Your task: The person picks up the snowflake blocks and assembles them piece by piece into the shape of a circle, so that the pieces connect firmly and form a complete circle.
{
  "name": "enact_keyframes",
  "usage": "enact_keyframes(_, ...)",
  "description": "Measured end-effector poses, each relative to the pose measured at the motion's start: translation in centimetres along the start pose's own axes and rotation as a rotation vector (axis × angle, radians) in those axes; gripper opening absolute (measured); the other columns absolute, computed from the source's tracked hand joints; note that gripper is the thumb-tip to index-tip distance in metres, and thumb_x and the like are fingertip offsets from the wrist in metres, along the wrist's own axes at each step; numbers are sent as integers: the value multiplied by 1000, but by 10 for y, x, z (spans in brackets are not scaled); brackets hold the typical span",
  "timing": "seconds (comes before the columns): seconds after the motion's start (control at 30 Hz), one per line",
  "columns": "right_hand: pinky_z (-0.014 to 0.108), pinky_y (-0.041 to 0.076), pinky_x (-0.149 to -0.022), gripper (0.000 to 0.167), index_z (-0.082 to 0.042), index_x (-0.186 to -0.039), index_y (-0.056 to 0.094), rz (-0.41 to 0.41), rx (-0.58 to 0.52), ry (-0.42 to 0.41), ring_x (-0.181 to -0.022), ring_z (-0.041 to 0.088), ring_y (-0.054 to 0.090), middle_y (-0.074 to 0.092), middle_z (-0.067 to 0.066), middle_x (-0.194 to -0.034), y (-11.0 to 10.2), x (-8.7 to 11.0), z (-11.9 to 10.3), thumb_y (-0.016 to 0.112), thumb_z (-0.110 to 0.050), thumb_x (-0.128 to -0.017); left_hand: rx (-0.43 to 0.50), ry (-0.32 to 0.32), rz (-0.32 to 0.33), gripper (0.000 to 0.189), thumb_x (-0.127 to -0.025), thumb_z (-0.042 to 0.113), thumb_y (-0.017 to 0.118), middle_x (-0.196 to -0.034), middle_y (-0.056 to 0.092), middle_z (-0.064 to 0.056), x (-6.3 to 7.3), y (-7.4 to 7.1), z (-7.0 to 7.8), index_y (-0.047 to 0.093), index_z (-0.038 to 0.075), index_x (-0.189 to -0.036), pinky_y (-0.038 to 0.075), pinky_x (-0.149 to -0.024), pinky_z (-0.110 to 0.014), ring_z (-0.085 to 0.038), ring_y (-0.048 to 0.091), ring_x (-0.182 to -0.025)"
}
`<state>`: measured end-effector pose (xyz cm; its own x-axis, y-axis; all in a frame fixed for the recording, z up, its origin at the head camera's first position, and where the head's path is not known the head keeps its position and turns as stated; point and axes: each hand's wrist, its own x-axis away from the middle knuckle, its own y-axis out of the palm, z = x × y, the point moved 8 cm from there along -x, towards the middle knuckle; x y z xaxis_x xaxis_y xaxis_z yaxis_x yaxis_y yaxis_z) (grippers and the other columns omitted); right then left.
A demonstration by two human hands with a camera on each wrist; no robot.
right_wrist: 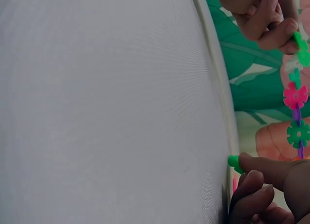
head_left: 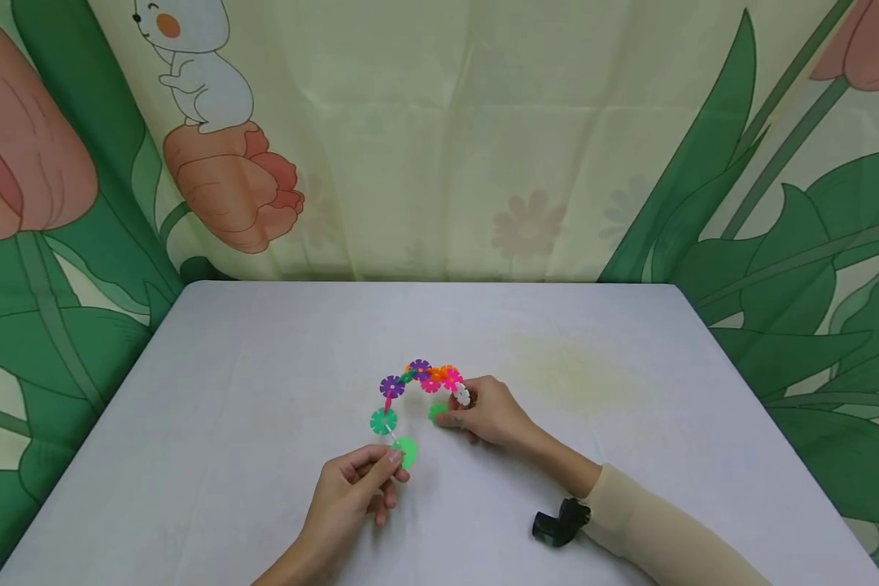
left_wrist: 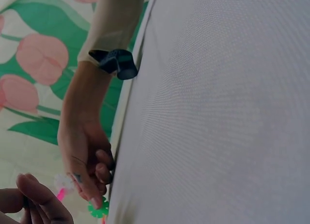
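A chain of notched plastic discs point(head_left: 391, 387) curves in an arch between a person's two hands, over the middle of a white-covered table point(head_left: 264, 366), bowing away from the person. The left hand point(head_left: 350, 494) pinches a lime disc point(head_left: 408, 452) at the chain's near end between thumb and forefinger, the two tips closed together on it; its other fingers bend loosely below. Next to the lime disc a pale piece, seen nearly edge-on, leads to a teal disc point(head_left: 383, 421), and from there pink, purple, green and orange pieces follow round the curve.

The right hand point(head_left: 489, 411) has its thumb and forefinger drawn in on a green disc point(head_left: 436, 413), with the remaining fingers curled under. A white disc point(head_left: 462, 395) sits right by those fingers, at the chain's other end — whether the green disc is linked to it, one cannot tell.

The right forearm wears a beige sleeve point(head_left: 659, 521), with a black device point(head_left: 561, 522) at the cuff. Behind the table hangs a printed curtain point(head_left: 425, 163) — pink tulips, broad green leaves, and a white cartoon animal point(head_left: 208, 81) sitting on one of the blooms at the left.
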<state>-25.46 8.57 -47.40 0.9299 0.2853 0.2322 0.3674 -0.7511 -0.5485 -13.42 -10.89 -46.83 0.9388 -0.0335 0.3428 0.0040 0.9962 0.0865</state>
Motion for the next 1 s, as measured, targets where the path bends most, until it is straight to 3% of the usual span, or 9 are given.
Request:
enact_keyframes(0.33,27,48,-50,25,-12,-82,73,-33,-8,-47,-44,12,55,58,0,-55,-3,17,7,85,-32,-90,4,-1,1,33,-100,28,73,-90,76,-5,-1,2,0,72,-2,-114,49,-53,-20,-12,57,-63)
enact_keyframes(0.5,33,57,-51,22,-12,-83,74,-126,-48,-70,-42,14,61,64,3,-55,-1,27,9,78,-29,-97,24,2,2,34,-100,27,74,-89,76,-4,-1,2,-1,71,-3,-114,48,-53,-20,-12,57,-63)
enact_keyframes(0.73,32,60,-58,25,-8,-83,74,-231,-79,-144,-49,17,68,70,6,-62,7,44,4,74,-26,-101,37,5,-1,34,-100,27,74,-88,76,-2,-1,2,-2,71,-4,-114,47,-52,-20,-11,57,-62)
enact_keyframes(1.0,34,61,-56,23,-5,-88,71,-242,-68,-233,-52,21,67,70,8,-66,9,63,-6,68,-21,-105,28,-7,-17,35,-100,29,74,-87,76,-1,-3,4,-4,71,-3,-113,48,-53,-20,-11,57,-63)
